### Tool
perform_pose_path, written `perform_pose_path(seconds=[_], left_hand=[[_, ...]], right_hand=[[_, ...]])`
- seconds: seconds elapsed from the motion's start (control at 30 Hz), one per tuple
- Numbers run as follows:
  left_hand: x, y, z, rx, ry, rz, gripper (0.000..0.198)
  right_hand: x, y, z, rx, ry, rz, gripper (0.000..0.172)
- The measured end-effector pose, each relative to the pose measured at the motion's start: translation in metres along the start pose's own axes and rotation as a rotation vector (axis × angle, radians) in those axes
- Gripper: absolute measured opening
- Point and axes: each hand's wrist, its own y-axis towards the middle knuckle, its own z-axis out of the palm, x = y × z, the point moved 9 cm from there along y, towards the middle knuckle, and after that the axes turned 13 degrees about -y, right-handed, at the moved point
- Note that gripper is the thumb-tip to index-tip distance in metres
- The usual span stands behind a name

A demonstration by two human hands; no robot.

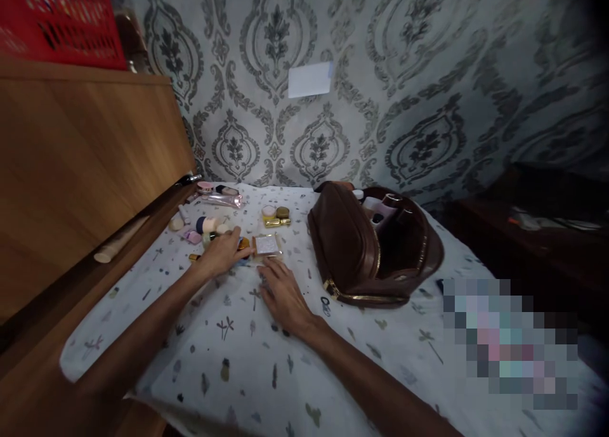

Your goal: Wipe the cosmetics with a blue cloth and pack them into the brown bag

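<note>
My left hand point(219, 254) reaches over a cluster of small cosmetics on the patterned sheet. Its fingers are apart, beside an amber-coloured item point(244, 243); whether they touch it I cannot tell. Palm down, my right hand point(285, 295) rests on the sheet with its fingers spread. The fingertips lie just in front of a small square clear-cased compact point(267, 245). Behind that compact are a gold tube point(277, 222) and small round jars point(282, 212). A dark-capped bottle point(208, 224) lies behind my left hand, which hides part of the cluster.
An unzipped brown bag point(345, 240) stands on the right, with a lilac bottle point(387, 212) inside. A pink tube point(223, 200) lies at the back left. A wooden cabinet point(85, 170) bounds the left side, carrying a red basket point(61, 25). Patterned wallpaper point(276, 126) stands behind.
</note>
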Motion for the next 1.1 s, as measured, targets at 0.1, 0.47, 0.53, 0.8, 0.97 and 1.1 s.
perform_pose_path(seconds=[0.1, 0.47, 0.53, 0.8, 0.97, 1.1], left_hand=[[-0.008, -0.01, 0.001, 0.017, -0.089, 0.034, 0.049], [-0.027, -0.029, 0.012, 0.119, -0.786, 0.169, 0.044], [-0.022, -0.028, 0.018, 0.121, -0.943, 0.149, 0.045], [-0.01, -0.025, 0.029, 0.031, -1.197, 0.091, 0.038], [-0.001, -0.028, 0.02, -0.159, -1.195, 0.0, 0.039], [-0.034, -0.041, 0.031, 0.042, -1.194, 0.162, 0.063]], right_hand=[[-0.014, -0.002, 0.001, -0.048, 0.031, 0.089, 0.046], [-0.029, 0.002, 0.001, -0.026, 0.377, 0.204, 0.042], [-0.029, 0.003, 0.002, -0.029, 0.454, 0.209, 0.044], [-0.036, -0.001, -0.007, -0.052, 0.684, 0.271, 0.051], [-0.044, -0.016, -0.015, -0.029, 0.609, 0.34, 0.05], [-0.044, -0.019, -0.015, 0.003, 0.517, 0.331, 0.048]])
